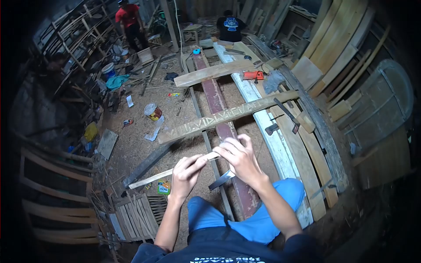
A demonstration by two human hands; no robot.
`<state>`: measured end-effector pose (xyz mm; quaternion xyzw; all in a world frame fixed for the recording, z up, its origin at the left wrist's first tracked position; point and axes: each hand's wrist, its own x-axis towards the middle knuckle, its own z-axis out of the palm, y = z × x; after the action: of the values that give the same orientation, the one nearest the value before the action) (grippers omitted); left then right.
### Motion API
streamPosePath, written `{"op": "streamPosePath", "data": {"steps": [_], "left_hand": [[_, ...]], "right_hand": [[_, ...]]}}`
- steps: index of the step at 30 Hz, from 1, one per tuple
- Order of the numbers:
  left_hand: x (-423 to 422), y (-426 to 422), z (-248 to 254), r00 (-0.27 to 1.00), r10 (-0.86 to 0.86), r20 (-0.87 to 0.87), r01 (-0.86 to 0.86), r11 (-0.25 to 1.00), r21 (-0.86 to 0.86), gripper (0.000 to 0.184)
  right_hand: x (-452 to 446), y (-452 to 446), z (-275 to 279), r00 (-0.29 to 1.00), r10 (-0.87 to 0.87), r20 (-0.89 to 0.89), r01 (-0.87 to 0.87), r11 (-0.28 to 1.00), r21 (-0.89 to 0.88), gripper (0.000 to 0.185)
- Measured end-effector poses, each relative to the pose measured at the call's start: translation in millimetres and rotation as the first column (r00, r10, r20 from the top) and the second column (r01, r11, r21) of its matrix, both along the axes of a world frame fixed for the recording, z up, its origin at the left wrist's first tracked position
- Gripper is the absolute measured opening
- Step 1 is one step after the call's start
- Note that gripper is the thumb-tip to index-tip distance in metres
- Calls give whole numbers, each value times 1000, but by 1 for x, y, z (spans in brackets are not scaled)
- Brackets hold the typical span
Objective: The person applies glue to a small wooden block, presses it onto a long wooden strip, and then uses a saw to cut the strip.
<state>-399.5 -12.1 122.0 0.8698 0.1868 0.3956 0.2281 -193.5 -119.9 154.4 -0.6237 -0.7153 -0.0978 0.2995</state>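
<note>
My left hand [187, 175] is closed on a pale wooden strip [153, 178], which slants down to the left past my wrist. My right hand [239, 158] pinches near the strip's upper end, close to my left fingertips. Just below my right hand a dark flat metal blade [221, 180] rests at the reddish beam; whether my right hand touches it is unclear. Beyond both hands a carved board [197, 125] with raised letters lies across the beams. An axe-like tool [287, 115] and a hammer-like head [272, 129] lie to its right.
A worn reddish beam [215, 98] and a white-painted plank [265, 125] run away from me. An orange power tool [253, 75] lies at upper right. A paint bucket [153, 112] stands left. Two people, one in a red shirt [127, 16], are at the back.
</note>
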Motion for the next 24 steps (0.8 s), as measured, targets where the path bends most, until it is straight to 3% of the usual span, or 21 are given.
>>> {"op": "streamPosePath", "data": {"steps": [2, 6, 9, 11, 13, 18, 24], "left_hand": [[27, -19, -21, 999, -53, -6, 53, 997, 60, 31], [94, -51, -21, 999, 31, -41, -22, 979, 201, 33], [135, -72, -11, 986, 137, -98, -128, 987, 100, 30], [161, -78, -5, 993, 94, -70, -79, 978, 195, 30], [180, -86, -5, 986, 44, -161, 5, 957, 289, 29], [219, -105, -17, 985, -4, -171, 44, 972, 232, 19], [256, -115, -10, 981, -43, -188, 84, 974, 212, 27]], "right_hand": [[26, -20, -23, 997, -55, -61, 59, 996, 66, 29], [92, -34, -43, 983, -38, -182, 68, 985, 160, 28], [124, -54, -62, 947, -19, -320, 56, 993, 105, 30], [142, -72, -64, 943, -38, -332, 80, 990, 114, 30], [154, -88, -61, 927, -121, -354, 166, 981, 99, 29], [169, -113, -61, 911, -199, -362, 229, 973, 41, 26], [192, -132, -59, 861, -303, -407, 341, 940, 21, 25]]}}
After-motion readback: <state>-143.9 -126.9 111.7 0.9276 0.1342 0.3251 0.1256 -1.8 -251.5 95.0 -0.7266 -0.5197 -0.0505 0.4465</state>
